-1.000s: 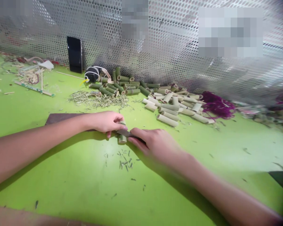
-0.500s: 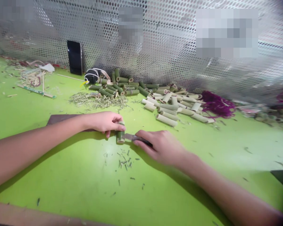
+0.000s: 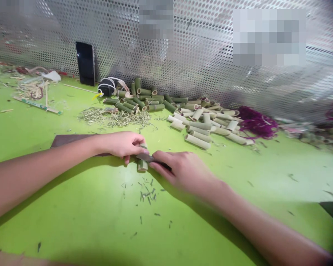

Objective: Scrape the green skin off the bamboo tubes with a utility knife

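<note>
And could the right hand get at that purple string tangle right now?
Probably not freely: the right hand grips a knife, and pale bamboo pieces lie beside the purple string tangle.

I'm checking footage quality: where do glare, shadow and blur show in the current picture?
Head view: pale glare on the smooth bright-green tabletop, right side; head view: dark shadow below the bare right hand; head view: blurred low brownish-green clutter by the right edge.

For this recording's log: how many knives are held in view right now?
1: the knife in the right hand, its blade across the bamboo piece under the left hand. Fingers hide part of its handle; no other held knife shows.
</note>
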Available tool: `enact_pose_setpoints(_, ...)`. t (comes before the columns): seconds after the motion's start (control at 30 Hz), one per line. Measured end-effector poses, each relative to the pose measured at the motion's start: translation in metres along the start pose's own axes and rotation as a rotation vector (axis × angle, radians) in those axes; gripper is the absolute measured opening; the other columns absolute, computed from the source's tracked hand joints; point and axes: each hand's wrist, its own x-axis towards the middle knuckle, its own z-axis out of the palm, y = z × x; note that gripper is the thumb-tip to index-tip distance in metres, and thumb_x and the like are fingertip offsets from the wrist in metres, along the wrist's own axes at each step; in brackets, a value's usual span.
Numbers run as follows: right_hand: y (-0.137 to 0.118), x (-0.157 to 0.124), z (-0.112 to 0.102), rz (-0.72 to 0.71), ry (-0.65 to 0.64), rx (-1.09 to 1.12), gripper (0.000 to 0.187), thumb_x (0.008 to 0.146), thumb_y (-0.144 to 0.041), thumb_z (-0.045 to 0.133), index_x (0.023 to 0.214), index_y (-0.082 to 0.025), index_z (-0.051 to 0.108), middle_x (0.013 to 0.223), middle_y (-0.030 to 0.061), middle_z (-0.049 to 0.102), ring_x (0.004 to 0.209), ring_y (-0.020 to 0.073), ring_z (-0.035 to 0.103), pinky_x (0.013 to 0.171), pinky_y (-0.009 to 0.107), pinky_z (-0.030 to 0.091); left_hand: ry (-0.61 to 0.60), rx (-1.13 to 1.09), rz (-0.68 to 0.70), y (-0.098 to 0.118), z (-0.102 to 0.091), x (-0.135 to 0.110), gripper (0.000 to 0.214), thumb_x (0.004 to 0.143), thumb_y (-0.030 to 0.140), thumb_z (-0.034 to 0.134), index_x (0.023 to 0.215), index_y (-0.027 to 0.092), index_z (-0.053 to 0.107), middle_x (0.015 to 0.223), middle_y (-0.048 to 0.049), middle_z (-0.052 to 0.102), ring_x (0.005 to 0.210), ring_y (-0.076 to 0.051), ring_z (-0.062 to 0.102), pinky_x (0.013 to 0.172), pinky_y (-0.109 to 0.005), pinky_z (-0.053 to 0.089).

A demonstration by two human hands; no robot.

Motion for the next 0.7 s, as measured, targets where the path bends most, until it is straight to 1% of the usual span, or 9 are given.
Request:
enact_pose_setpoints(0.1, 0.0050, -0.0001, 0.0015, -0.021, 0.013, -0.017, 0.031, 0.108, -0.039, 0.044, 0.097, -0.022, 0.067, 0.071, -0.0010, 0.070, 0.051, 0.0123, 0.055, 0.053, 0.027, 0.035, -0.001, 0.003, -0.013, 0.0030, -0.0003, -0.0011, 0.027, 0.095, 0.047, 0.064, 0.092, 0.022, 0.054, 0.077, 0.0023, 0.066, 0.052, -0.012, 0.063, 0.052, -0.025, 0.048)
enact_pose_setpoints(0.23, 0.0046, -0.0014, 0.0006, -0.047, 0.030, -0.049, 0.033, 0.109, -0.040, 0.043, 0.095, -0.022, 0.067, 0.070, -0.0007, 0.069, 0.051, 0.0127, 0.054, 0.053, 0.028, 0.034, 0.002, 0.014, -0.011, 0.0031, -0.0008, -0.0017, 0.028, 0.094, 0.047, 0.067, 0.091, 0.022, 0.054, 0.077, 0.0028, 0.065, 0.052, -0.012, 0.063, 0.052, -0.025, 0.049)
enact_pose_setpoints(0.4, -0.0006, -0.0019, -0.0004, -0.035, 0.029, -0.054, 0.032, 0.108, -0.037, 0.044, 0.094, -0.021, 0.067, 0.071, -0.0002, 0.069, 0.052, 0.0127, 0.055, 0.054, 0.028, 0.034, 0.005, 0.014, -0.005, -0.0001, -0.0003, -0.0001, 0.028, 0.095, 0.048, 0.066, 0.091, 0.022, 0.055, 0.073, 0.0031, 0.065, 0.051, -0.012, 0.063, 0.054, -0.026, 0.050)
enact_pose_setpoints(0.5, -0.0026, -0.0010, -0.0003, -0.011, 0.020, -0.012, 0.031, 0.108, -0.037, 0.044, 0.096, -0.022, 0.068, 0.073, 0.0004, 0.070, 0.052, 0.0130, 0.056, 0.053, 0.028, 0.036, -0.008, 0.008, 0.001, -0.0001, -0.0013, 0.0004, 0.030, 0.094, 0.050, 0.066, 0.092, 0.022, 0.054, 0.077, 0.0021, 0.067, 0.053, -0.012, 0.064, 0.054, -0.026, 0.050)
enact_pose_setpoints(0.6, -0.0011, 0.0005, -0.0024, 0.020, -0.039, 0.099, 0.032, 0.108, -0.039, 0.043, 0.096, -0.023, 0.068, 0.069, 0.0000, 0.070, 0.050, 0.0130, 0.056, 0.052, 0.027, 0.038, -0.033, 0.001, -0.004, 0.0013, -0.0032, 0.0000, 0.035, 0.091, 0.053, 0.069, 0.093, 0.022, 0.054, 0.081, 0.0005, 0.068, 0.058, -0.014, 0.066, 0.054, -0.026, 0.049)
enact_pose_setpoints(0.7, 0.0041, 0.0005, -0.0075, 0.043, -0.147, 0.222, 0.036, 0.106, -0.046, 0.043, 0.093, -0.023, 0.068, 0.065, 0.0001, 0.068, 0.047, 0.0135, 0.055, 0.049, 0.027, 0.039, -0.041, -0.013, -0.009, 0.0021, -0.0045, -0.0006, 0.037, 0.089, 0.054, 0.071, 0.093, 0.022, 0.054, 0.086, -0.0005, 0.069, 0.060, -0.014, 0.067, 0.054, -0.026, 0.049)
